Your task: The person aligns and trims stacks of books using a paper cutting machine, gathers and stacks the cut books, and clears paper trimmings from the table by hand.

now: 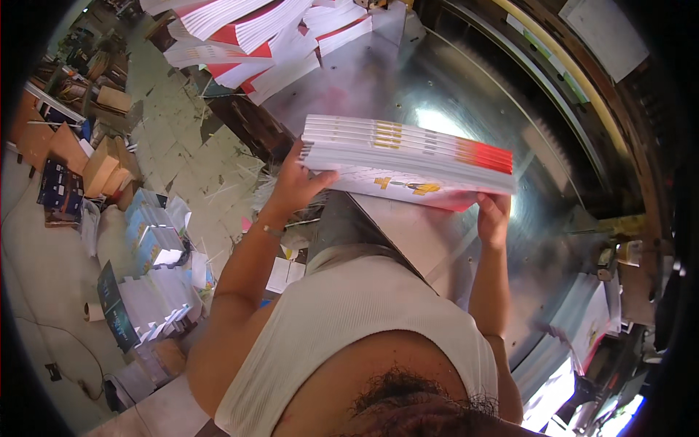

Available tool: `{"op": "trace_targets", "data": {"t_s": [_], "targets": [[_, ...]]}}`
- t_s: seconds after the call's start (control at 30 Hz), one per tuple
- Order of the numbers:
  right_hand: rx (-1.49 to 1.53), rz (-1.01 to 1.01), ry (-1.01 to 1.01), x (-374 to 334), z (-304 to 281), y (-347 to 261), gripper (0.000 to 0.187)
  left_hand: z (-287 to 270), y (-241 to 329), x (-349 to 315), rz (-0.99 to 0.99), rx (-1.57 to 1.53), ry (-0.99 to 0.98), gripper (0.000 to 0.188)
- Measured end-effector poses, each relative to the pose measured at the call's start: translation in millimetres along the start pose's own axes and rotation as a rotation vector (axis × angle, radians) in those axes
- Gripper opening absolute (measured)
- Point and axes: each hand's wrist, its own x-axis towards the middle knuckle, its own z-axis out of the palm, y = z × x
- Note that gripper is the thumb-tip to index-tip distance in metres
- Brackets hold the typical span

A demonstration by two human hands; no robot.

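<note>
Left hand (295,183) and right hand (494,215) had this chunky white-and-red booklet stack (408,162) pinched at opposite ends — shiny metal table (553,197) just beyond it.

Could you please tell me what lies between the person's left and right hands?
In the head view, a stack of white and red booklets lies between the left hand and right hand, held near its two ends.

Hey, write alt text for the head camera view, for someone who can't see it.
A person's left hand and right hand grip a stack of white-and-red booklets by its ends, over a shiny metal table. More piled booklets lie beyond; printed stacks and tan boxes sit off to the left.
</note>
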Motion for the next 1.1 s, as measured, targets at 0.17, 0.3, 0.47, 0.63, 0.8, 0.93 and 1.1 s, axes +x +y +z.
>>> {"op": "trace_targets", "data": {"t_s": [0.17, 0.3, 0.47, 0.63, 0.8, 0.93, 1.1], "targets": [[0.014, 0.019, 0.077, -14.9, -5.3, 34.4, 0.074, 25.5, -22.3, 17.5, 0.245, -0.148, 0.089, 0.068], [0.081, 0.067, 0.177, -2.0, 4.7, 22.6, 0.070, 20.0, -19.7, 19.6, 0.048, -0.013, 0.036, 0.069], [0.099, -0.003, 0.209, -3.8, 9.3, 26.0, 0.061, 14.0, -26.7, 28.8, 0.022, 0.174, 0.051, 0.059], [-0.165, 0.067, 0.191, -29.7, 9.7, 39.3, 0.044, 12.5, -43.3, 10.6, -0.034, 0.085, 0.064, 0.048], [-0.198, 0.018, 0.272, -18.1, 26.8, 35.7, 0.034, 21.2, -45.2, 12.8, 0.047, 0.029, 0.024, 0.046], [-0.221, -0.002, 0.251, -7.9, 28.6, 32.2, 0.033, 20.1, -38.4, 18.8, -0.033, -0.111, 0.083, 0.040], [-0.249, 0.056, 0.286, -14.3, 29.7, 35.1, 0.031, 16.8, -49.6, 16.2, 0.074, -0.050, 0.132, 0.031]]}}
